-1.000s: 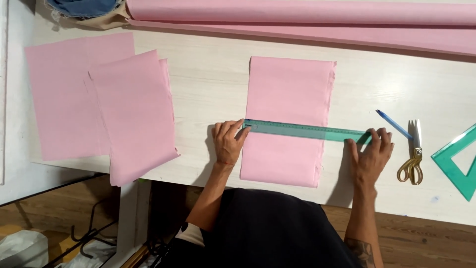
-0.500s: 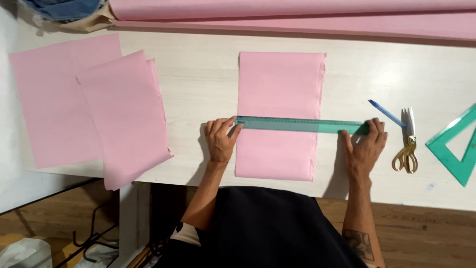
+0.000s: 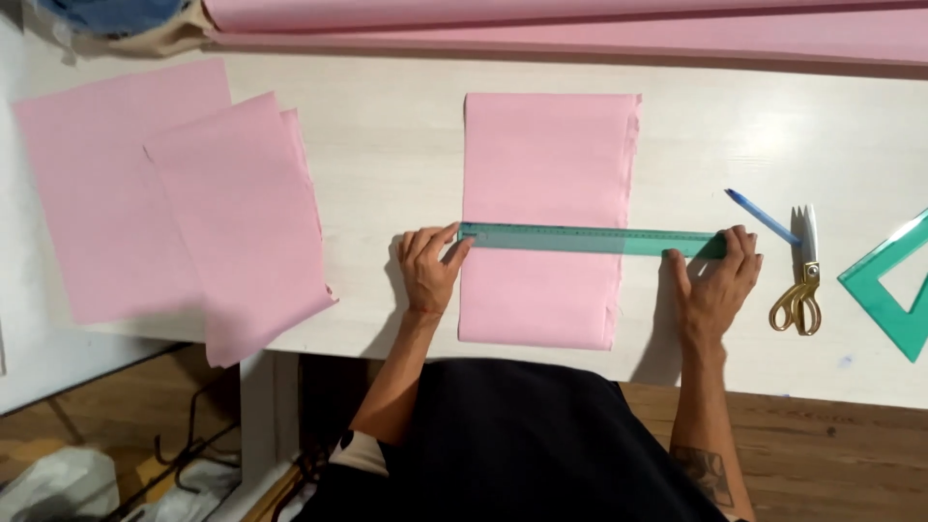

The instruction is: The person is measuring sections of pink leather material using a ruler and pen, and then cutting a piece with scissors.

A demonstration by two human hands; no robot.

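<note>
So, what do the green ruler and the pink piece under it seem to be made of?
The ruler looks like see-through green plastic: the pink shows faintly through it and its edges are straight and stiff. The pink piece seems to be thin matte fabric, since its right edge looks frayed, though paper cannot be ruled out. The left hand and right hand press the ruler's ends.

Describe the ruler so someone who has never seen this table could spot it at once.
On the pale table, find the single pink sheet lying in the middle. The ruler is the long, flat, see-through green strip lying straight across it, with the left hand at one end and the right hand at the other. The other green tool, the triangle at the far right, lies untouched.
</note>
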